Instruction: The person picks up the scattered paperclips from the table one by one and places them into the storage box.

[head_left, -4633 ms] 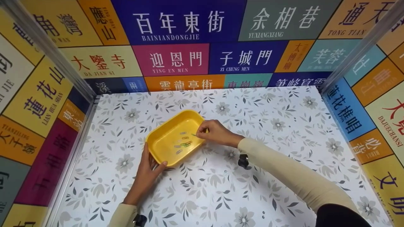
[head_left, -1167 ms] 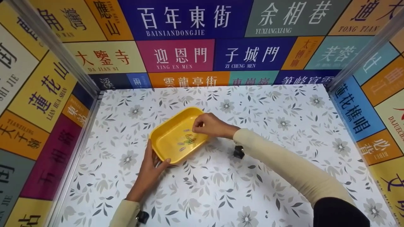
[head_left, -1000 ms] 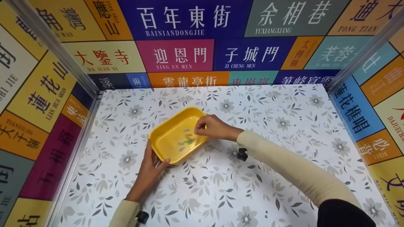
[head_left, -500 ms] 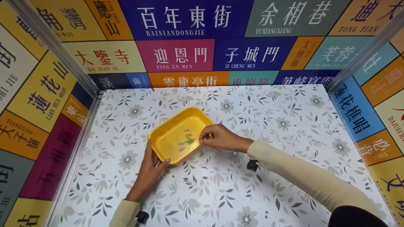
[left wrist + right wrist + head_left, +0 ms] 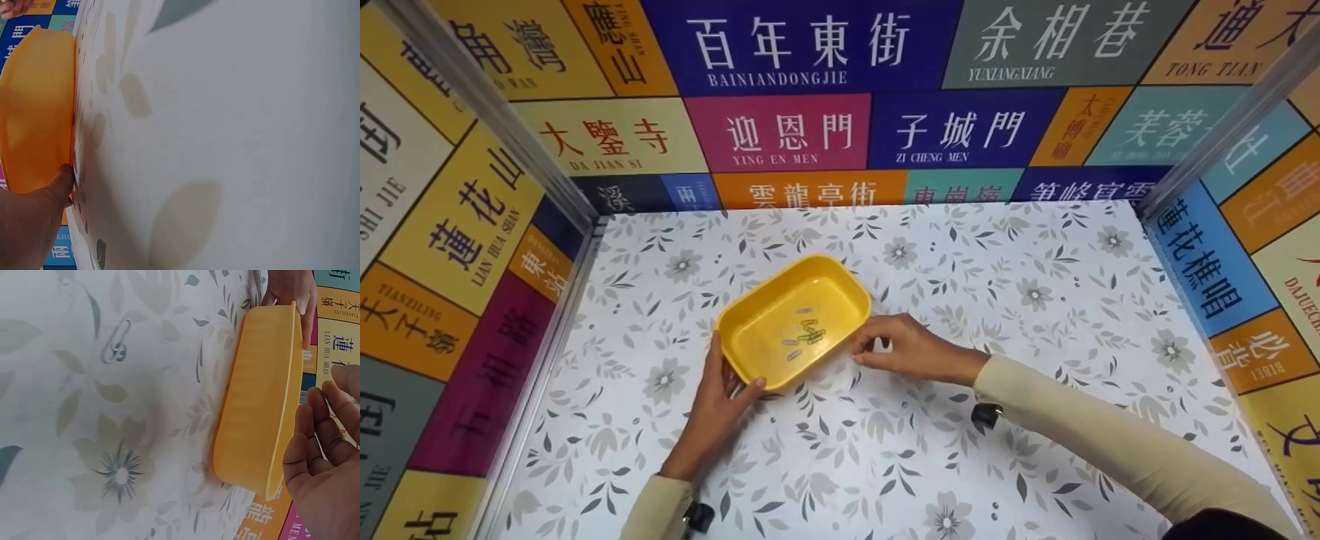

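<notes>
A yellow plastic tray point(image 5: 776, 296) sits on the flower-printed table, with several small paper clips point(image 5: 811, 335), some green, some silvery, on its floor. My left hand point(image 5: 720, 409) grips its near left corner, thumb at the rim and fingers along the outer side. Just off the tray's right side is my right hand point(image 5: 919, 351), thumb and index tips drawn together into a loop. In the right wrist view its fingers point(image 5: 329, 433) curve beside the tray wall; I cannot tell whether a clip is between the tips.
Panels with street-sign print point(image 5: 780, 131) enclose the table at the back and both sides. A small looped mark like a paper clip point(image 5: 117, 342) shows on the tabletop in the right wrist view. Patterned table surface point(image 5: 1035, 360) stretches to the right.
My right hand, earlier over the tray with a green clip at its fingertips, has moved right and toward me, past the rim. My left hand keeps its grip; the tray has barely shifted.
</notes>
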A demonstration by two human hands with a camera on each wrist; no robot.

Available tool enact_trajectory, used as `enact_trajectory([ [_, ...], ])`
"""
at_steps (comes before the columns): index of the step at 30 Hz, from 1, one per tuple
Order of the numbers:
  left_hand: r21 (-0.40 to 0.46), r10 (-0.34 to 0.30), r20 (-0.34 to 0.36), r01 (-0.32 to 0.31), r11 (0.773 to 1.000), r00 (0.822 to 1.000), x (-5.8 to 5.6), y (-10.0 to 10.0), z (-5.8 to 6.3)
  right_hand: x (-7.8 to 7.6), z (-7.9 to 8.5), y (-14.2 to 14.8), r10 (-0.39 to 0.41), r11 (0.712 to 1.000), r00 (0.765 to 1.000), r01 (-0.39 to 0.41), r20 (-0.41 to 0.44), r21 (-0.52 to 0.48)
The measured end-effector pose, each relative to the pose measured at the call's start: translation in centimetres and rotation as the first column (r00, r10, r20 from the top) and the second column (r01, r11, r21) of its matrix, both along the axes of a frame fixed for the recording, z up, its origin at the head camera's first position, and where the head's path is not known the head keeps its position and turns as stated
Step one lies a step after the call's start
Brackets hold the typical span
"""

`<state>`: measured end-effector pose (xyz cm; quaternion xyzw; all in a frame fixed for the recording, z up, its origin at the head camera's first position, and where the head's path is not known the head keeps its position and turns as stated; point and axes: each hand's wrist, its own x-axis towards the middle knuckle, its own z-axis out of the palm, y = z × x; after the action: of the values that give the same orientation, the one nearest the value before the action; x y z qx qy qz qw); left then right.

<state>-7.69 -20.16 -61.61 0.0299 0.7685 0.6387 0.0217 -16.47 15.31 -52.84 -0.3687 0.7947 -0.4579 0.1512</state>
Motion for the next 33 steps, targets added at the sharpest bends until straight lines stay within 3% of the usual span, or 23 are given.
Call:
enact_trajectory([
  [4, -0.003, -0.005, 0.013, 0.005, 1.0, 1.0, 0.0, 0.0, 0.0, 0.7, -0.9, 1.1, -0.023, 1.0, 0.999, 0.023, -0.026, -0.003],
  [18, -0.03, 0.008, 0.04, -0.007, 1.0, 0.999, 0.1, -0.1, 0.0, 2.8, -4.4, 4.4, -0.096, 0.995, 0.993, 0.096, 0.065, -0.01],
  [26, -0.037, 0.009, 0.042, -0.007, 0.999, 0.999, 0.0, -0.1, 0.0, 3.6, -6.2, 5.4, -0.09, 0.996, 0.996, 0.09, -0.001, -0.014],
  [33, -0.019, -0.003, 0.02, 0.004, 1.0, 1.0, 0.0, -0.1, -0.1, 4.3, -6.9, 5.9, -0.074, 0.997, 0.996, 0.073, -0.049, -0.033],
])
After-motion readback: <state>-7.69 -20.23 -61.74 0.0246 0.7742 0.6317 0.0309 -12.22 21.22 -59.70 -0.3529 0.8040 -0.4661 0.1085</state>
